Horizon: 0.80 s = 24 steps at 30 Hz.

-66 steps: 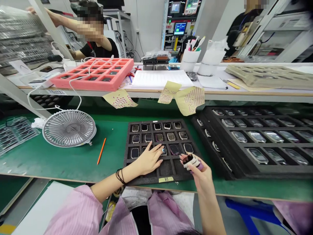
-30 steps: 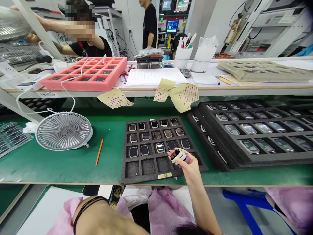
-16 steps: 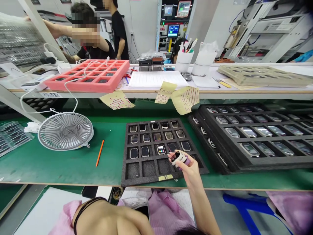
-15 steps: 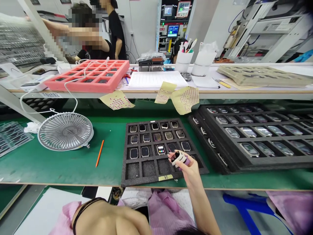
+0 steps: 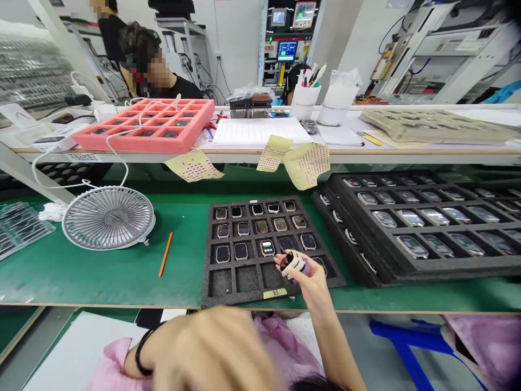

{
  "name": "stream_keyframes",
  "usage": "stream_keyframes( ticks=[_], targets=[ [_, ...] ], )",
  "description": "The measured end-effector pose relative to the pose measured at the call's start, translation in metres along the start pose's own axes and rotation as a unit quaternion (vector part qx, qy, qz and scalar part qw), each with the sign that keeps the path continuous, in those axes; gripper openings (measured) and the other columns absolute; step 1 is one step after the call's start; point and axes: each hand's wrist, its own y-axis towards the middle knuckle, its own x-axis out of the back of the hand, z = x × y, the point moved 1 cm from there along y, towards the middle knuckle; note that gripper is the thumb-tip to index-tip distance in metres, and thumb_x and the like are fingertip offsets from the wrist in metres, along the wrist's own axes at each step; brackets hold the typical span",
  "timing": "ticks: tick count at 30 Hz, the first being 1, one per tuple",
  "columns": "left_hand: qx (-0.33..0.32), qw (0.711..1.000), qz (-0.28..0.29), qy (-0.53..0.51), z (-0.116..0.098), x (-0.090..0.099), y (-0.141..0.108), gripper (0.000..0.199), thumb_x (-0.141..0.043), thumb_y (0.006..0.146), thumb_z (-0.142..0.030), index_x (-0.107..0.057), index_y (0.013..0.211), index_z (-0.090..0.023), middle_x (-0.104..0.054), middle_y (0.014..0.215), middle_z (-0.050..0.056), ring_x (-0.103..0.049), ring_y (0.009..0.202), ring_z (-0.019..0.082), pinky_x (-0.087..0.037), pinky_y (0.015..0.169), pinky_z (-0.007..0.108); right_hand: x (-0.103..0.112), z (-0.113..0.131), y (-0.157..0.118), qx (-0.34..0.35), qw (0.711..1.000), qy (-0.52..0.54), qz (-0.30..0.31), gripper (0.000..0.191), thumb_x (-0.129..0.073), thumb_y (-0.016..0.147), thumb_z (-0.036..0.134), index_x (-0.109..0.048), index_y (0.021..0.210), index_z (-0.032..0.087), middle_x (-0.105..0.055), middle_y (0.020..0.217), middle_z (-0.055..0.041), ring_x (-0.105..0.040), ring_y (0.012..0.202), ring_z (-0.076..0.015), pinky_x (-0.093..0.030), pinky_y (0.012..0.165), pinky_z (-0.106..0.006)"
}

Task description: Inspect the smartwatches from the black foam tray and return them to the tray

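Observation:
My right hand [image 5: 311, 282] is closed round what looks like a pale smartwatch case [image 5: 293, 264], perhaps more than one, with something purple beside it. It hovers over the lower right part of a black foam tray [image 5: 248, 297]. Smartwatches fill most of the tray's upper compartments; one watch [image 5: 267, 248] has a lit screen with coloured icons. Several compartments in the front row hold nothing visible. My left hand [image 5: 215, 347], with black bands at the wrist, is close to the camera in front of the bench edge. Motion blurs its fingers, so their pose is unclear.
A round fan [image 5: 109, 218] and an orange pen [image 5: 165, 254] lie on the green bench, left of the tray. Stacked black foam trays of watches [image 5: 411, 266] stand to the right. Above, a shelf carries a pink foam tray [image 5: 138, 144], papers [image 5: 260, 132] and a pen cup [image 5: 304, 103].
My left hand has risen and swung forward, now blurred. The right hand, still closed on the smartwatch case, has shifted slightly left. A co-worker behind the shelf has lowered an outstretched arm.

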Motion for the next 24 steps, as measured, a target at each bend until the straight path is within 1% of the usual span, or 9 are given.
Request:
stream_keyframes(
  ticks=[3, 4, 6, 9, 12, 14, 18, 21, 24],
  targets=[
    [-0.004, 1.000, -0.025, -0.003, 0.009, -0.006, 0.018, 0.052, -0.055, 0.091, -0.046, -0.046, 0.141, -0.034, -0.056, 0.140, 0.005, -0.054, 0.128, 0.024, -0.050, 0.102, 0.040, -0.006, -0.003, -0.003, -0.013, 0.999, -0.007, 0.033, 0.040, -0.087, 0.057, 0.028, -0.074, 0.094, 0.020, -0.077, 0.090, -0.0082, -0.073, 0.087, -0.0286, -0.058, 0.082, -0.042],
    [-0.005, 1.000, -0.030, 0.000, 0.014, -0.011, 0.024, 0.058, -0.056, 0.092, -0.039, -0.039, 0.146, -0.028, -0.049, 0.146, 0.009, -0.048, 0.134, 0.025, -0.045, 0.108, 0.042, -0.008, -0.005, -0.005, -0.017, 0.999, -0.008, 0.046, 0.040, -0.087, 0.056, 0.028, -0.075, 0.093, 0.020, -0.077, 0.088, -0.0070, -0.073, 0.083, -0.0266, -0.059, 0.078, -0.038],
    [-0.013, 1.000, -0.017, 0.001, 0.025, -0.024, 0.034, 0.062, -0.059, 0.091, -0.032, -0.034, 0.147, -0.022, -0.045, 0.149, 0.013, -0.042, 0.138, 0.025, -0.041, 0.111, 0.042, -0.012, -0.011, -0.007, -0.024, 0.997, -0.007, 0.068, 0.037, -0.088, 0.054, 0.028, -0.076, 0.088, 0.019, -0.076, 0.078, -0.0038, -0.071, 0.071, -0.0214, -0.058, 0.068, -0.031],
    [-0.024, 0.999, 0.007, -0.025, 0.038, -0.037, 0.045, 0.053, -0.059, 0.091, -0.027, -0.042, 0.141, -0.022, -0.054, 0.142, 0.011, -0.047, 0.133, 0.022, -0.041, 0.110, 0.039, -0.018, -0.016, -0.008, -0.044, 0.995, 0.002, 0.095, 0.035, -0.088, 0.052, 0.028, -0.076, 0.083, 0.018, -0.072, 0.068, -0.0014, -0.067, 0.060, -0.0177, -0.055, 0.057, -0.026],
    [-0.022, 0.997, 0.014, -0.072, 0.047, -0.039, 0.049, 0.043, -0.060, 0.091, -0.026, -0.053, 0.132, -0.023, -0.062, 0.132, 0.008, -0.055, 0.126, 0.021, -0.044, 0.106, 0.037, -0.022, -0.014, -0.009, -0.084, 0.988, 0.016, 0.128, 0.039, -0.087, 0.052, 0.030, -0.076, 0.087, 0.017, -0.075, 0.074, -0.0053, -0.070, 0.067, -0.0220, -0.057, 0.062, -0.029],
    [-0.024, 0.995, 0.014, -0.096, 0.052, -0.040, 0.052, 0.042, -0.064, 0.088, -0.028, -0.056, 0.129, -0.023, -0.064, 0.130, 0.008, -0.057, 0.124, 0.022, -0.045, 0.105, 0.037, -0.023, -0.011, -0.009, -0.111, 0.983, 0.024, 0.143, 0.040, -0.086, 0.054, 0.030, -0.075, 0.090, 0.016, -0.076, 0.078, -0.0076, -0.073, 0.073, -0.0251, -0.059, 0.066, -0.032],
    [-0.048, 0.994, -0.021, -0.101, 0.060, -0.046, 0.054, 0.045, -0.070, 0.083, -0.027, -0.058, 0.126, -0.022, -0.067, 0.124, 0.008, -0.061, 0.119, 0.022, -0.045, 0.103, 0.037, -0.020, -0.008, -0.009, -0.139, 0.978, 0.033, 0.152, 0.044, -0.086, 0.057, 0.030, -0.075, 0.097, 0.017, -0.077, 0.083, -0.0086, -0.074, 0.079, -0.0272, -0.060, 0.070, -0.036],
    [-0.042, 0.995, -0.051, -0.081, 0.062, -0.051, 0.054, 0.047, -0.070, 0.082, -0.026, -0.057, 0.127, -0.022, -0.067, 0.125, 0.008, -0.062, 0.117, 0.022, -0.047, 0.101, 0.035, -0.011, -0.008, -0.006, -0.127, 0.983, 0.018, 0.129, 0.046, -0.087, 0.059, 0.034, -0.074, 0.100, 0.018, -0.077, 0.088, -0.0092, -0.074, 0.085, -0.0276, -0.060, 0.074, -0.037],
    [-0.018, 0.996, -0.078, -0.036, 0.064, -0.054, 0.053, 0.049, -0.069, 0.082, -0.029, -0.055, 0.129, -0.022, -0.066, 0.126, 0.009, -0.061, 0.117, 0.022, -0.047, 0.101, 0.038, 0.004, -0.005, 0.000, -0.085, 0.995, -0.005, 0.056, 0.047, -0.082, 0.068, 0.043, -0.070, 0.108, 0.019, -0.077, 0.097, -0.0101, -0.073, 0.092, -0.0263, -0.059, 0.082, -0.039]
  ],
)
